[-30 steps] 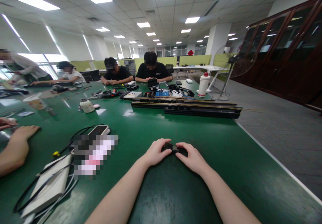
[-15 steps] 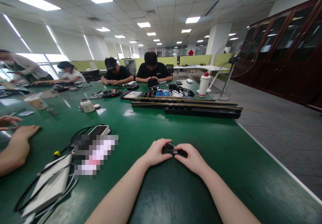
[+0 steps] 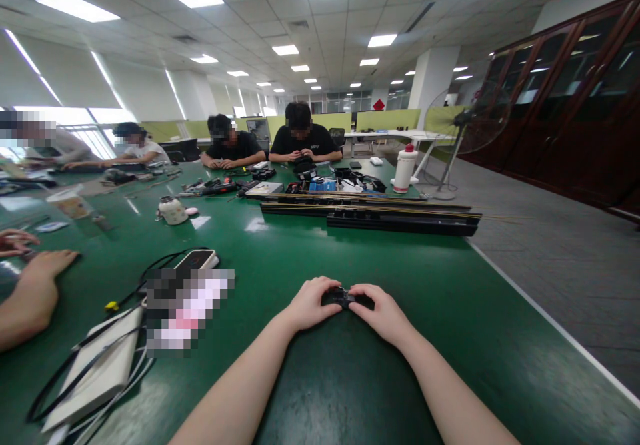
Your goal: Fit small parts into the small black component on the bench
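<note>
Both my hands rest on the green table (image 3: 310, 251) in front of me, fingers curled around a small black part (image 3: 339, 296) held between them. My left hand (image 3: 311, 303) grips its left end. My right hand (image 3: 381, 313) grips its right end, and the fingers cover most of the part. Only a little of its dark top shows between the fingertips.
Long black rails (image 3: 395, 218) lie across the table ahead. A white bottle (image 3: 404, 168) stands at the far right edge. At my left lie a white box with black cables (image 3: 95, 371), a phone (image 3: 197, 258) and a neighbour's hand (image 3: 35, 285). Several people sit at the far end.
My fingers have shifted slightly on the black part, which stays in the same place. A person at the far left has leaned lower over the table.
</note>
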{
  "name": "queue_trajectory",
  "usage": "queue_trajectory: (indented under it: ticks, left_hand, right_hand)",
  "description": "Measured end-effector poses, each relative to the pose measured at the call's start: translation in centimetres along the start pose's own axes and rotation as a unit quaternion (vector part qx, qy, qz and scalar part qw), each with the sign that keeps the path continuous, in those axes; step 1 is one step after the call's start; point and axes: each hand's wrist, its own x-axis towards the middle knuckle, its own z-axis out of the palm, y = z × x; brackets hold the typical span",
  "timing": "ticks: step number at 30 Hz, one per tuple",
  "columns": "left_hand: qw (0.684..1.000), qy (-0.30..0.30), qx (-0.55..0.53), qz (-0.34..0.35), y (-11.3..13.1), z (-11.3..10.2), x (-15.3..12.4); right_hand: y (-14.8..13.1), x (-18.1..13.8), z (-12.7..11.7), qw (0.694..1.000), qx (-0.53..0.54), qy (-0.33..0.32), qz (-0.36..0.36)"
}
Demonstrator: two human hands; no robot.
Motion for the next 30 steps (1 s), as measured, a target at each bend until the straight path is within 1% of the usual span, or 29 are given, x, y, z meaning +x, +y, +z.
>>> queue_trajectory:
  ticks: [3,8,13,20,25,30]
  left_hand:
    - [1.0,0.0,-0.005,-0.002,0.1,-0.1,0.0]
    - [1.0,-0.007,-0.004,-0.01,0.3,-0.2,-0.1]
    - [1.0,-0.002,0.002,-0.004,0.3,-0.2,0.0]
    - [1.0,-0.006,0.006,-0.012,0.5,-0.3,0.0]
    - [1.0,-0.006,0.01,-0.015,0.4,-0.3,0.0]
    - [1.0,-0.005,0.011,-0.016,0.3,-0.2,0.0]
  right_hand:
    - [0.3,0.1,-0.1,0.999,0.033,0.014,0.033]
    - [0.8,0.4,-0.3,0.993,0.098,0.008,0.063]
    - [1.3,0.7,-0.3,0.981,0.17,0.042,0.088]
    - [0.6,0.8,-0.9,0.949,0.268,0.097,0.133]
    - [0.6,0.8,-1.0,0.919,0.333,0.144,0.153]
    - [0.9,0.9,-1.1,0.894,0.379,0.167,0.172]
